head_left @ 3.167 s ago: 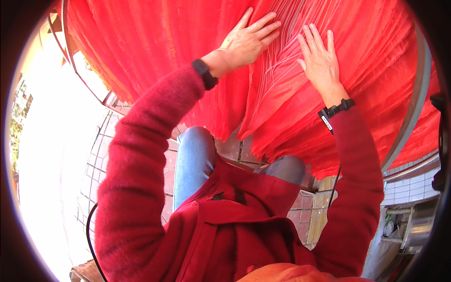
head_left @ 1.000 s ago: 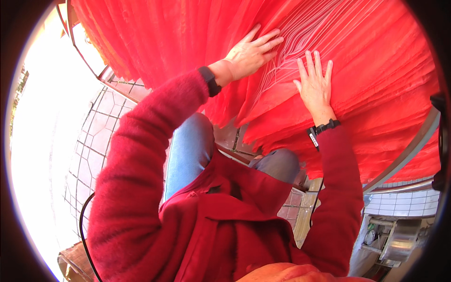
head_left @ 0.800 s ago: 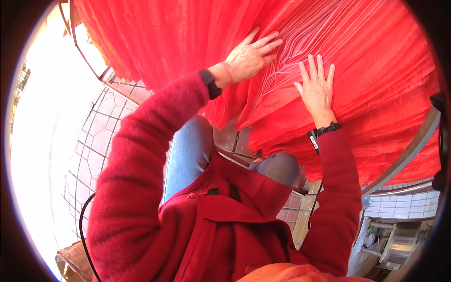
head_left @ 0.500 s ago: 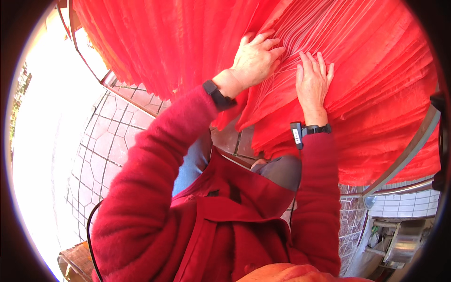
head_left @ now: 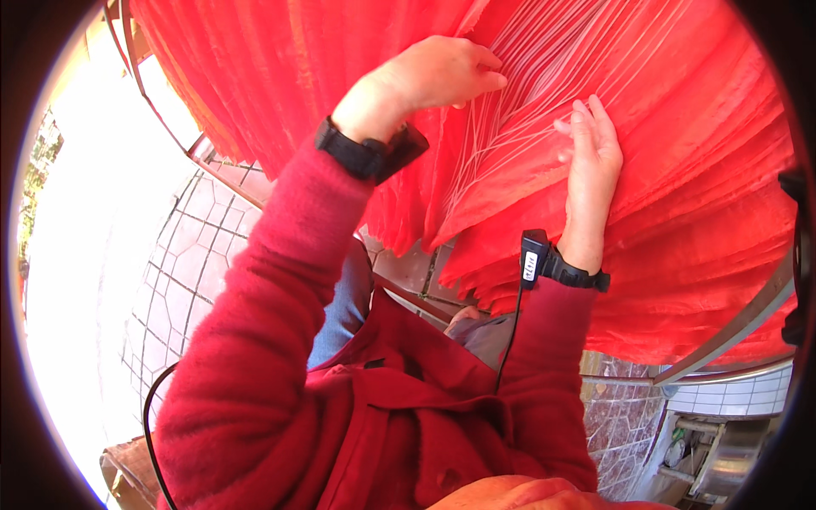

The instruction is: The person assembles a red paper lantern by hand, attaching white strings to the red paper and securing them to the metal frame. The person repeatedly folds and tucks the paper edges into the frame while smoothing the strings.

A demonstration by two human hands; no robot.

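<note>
A large red pleated cloth (head_left: 272, 85) fans out before me in many folds. At its middle the folds part, baring a band of thin pale lines like cords or wires (head_left: 540, 72). My left hand (head_left: 429, 75) is at the left border of this band, its fingers loosely bent and apart, pointing right. No held thing shows in it. Across the band, my right hand (head_left: 593, 174) is turned on its edge over the right-hand folds, fingers apart and empty. Whether either hand touches the cloth, I cannot tell.
A curved metal bar (head_left: 739, 327) runs by the cloth at the right, and a thin brown rail (head_left: 229, 183) at the left. Paving tiles (head_left: 200, 229) lie below. A cable (head_left: 514, 336) hangs from the black device (head_left: 534, 255) on my right wrist. A brown object (head_left: 127, 472) stands at lower left.
My left hand has moved left and turned, its fingers more bent. My right hand has shifted slightly right and down and rolled onto its edge. The pale lines show more widely between the folds.
</note>
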